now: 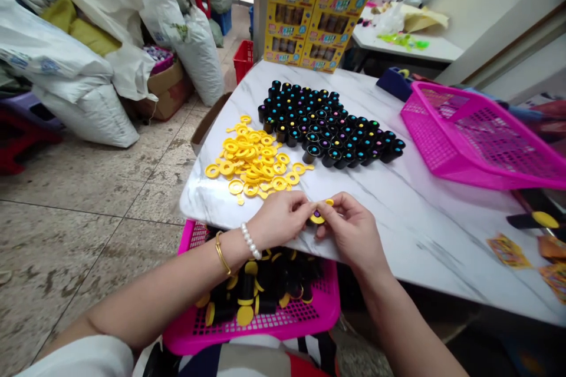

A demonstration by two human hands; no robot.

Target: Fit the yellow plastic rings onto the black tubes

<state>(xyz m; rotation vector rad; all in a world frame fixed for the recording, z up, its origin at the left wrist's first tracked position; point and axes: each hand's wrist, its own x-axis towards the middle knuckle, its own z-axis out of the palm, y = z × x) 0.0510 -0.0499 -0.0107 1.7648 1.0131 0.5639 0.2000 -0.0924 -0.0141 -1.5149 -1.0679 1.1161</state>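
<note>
Nearest: one pink basket (321,313) below the near edge of the table (424,230), heaped with black tubes wearing yellow caps (245,315) (too tangled to count). At the table's near edge, two hands close together: left hand (283,217) and right hand (356,232), fingertips of both pinched on one yellow ring (317,219), purple at its centre (cannot tell what the fingers hide beneath). Further in on the table, left, a loose pile of rings (252,156), dozens, overlapping. Beside it, mid-table, black tubes (322,121) upright in a cluster, dozens, mostly blue-centred. Table's right side: a second pink basket (435,150), tilted. Table's far end: yellow boxes (289,29), six windowed fronts countable, more cut off above. Beyond the table, left: one red basket (243,60).
</note>
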